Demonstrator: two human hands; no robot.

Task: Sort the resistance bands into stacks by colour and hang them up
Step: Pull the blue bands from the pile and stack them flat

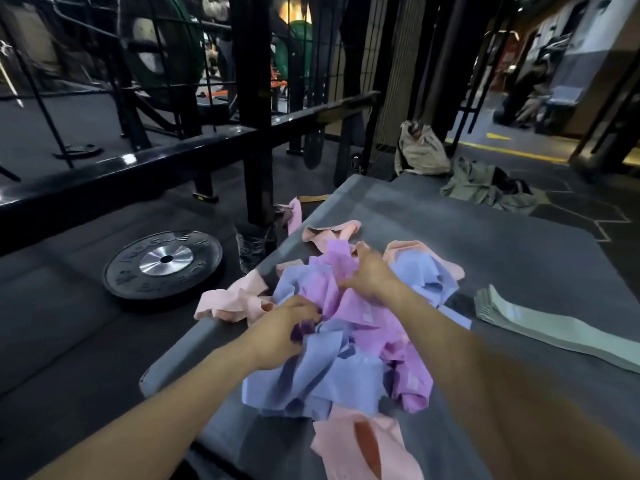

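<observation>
Both hands work the mixed heap (pixel 346 327) to separate colours: left hand (pixel 287 323) fingers closed on a purple band (pixel 304 329), right hand (pixel 370 275) fingers pinching a lilac band (pixel 341 261), green stack (pixel 540 323) set apart.

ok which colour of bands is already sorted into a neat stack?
The green bands: stacked flat on the mat, apart to the right of the pile. Pink, purple and blue ones remain jumbled together under both hands.

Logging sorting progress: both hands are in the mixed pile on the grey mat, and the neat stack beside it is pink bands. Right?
Not quite. The head view shows the neat flat stack of fabric resistance bands is pale green, not pink. Both the left hand and right hand are indeed in the mixed purple, blue and pink pile on the grey mat.
</observation>
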